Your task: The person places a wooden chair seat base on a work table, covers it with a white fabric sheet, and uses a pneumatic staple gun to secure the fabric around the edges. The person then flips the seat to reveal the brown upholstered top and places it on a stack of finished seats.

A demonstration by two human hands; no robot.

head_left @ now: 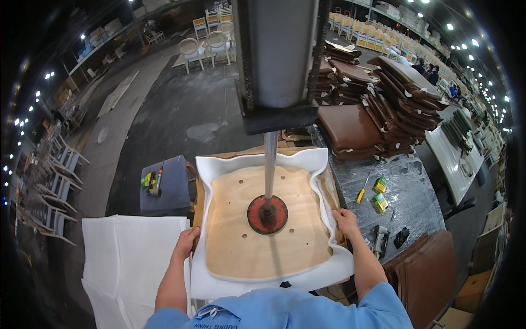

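Observation:
A plywood seat panel [230, 255] with several holes lies on a sheet of white foam [211, 282]. The foam's edges curl up around it. The round red press plate [268, 215], on a metal rod [270, 164], rests on the middle of the panel. Beneath the foam, a wooden frame [200, 200] shows at both sides. My left hand [188, 242] grips its left side, fingers curled over the edge. At the right, my right hand [346, 223] is closed on the frame's other side beside the foam; some of its fingers are hidden.
The press column [279, 60] rises ahead. At right, a plastic-covered table [405, 181] bears brown seat cushions [350, 129], a yellow screwdriver [362, 189], small boxes [380, 204] and a staple gun [379, 241]. White foam sheets [137, 257] and a blue-grey padded block [172, 189] lie left.

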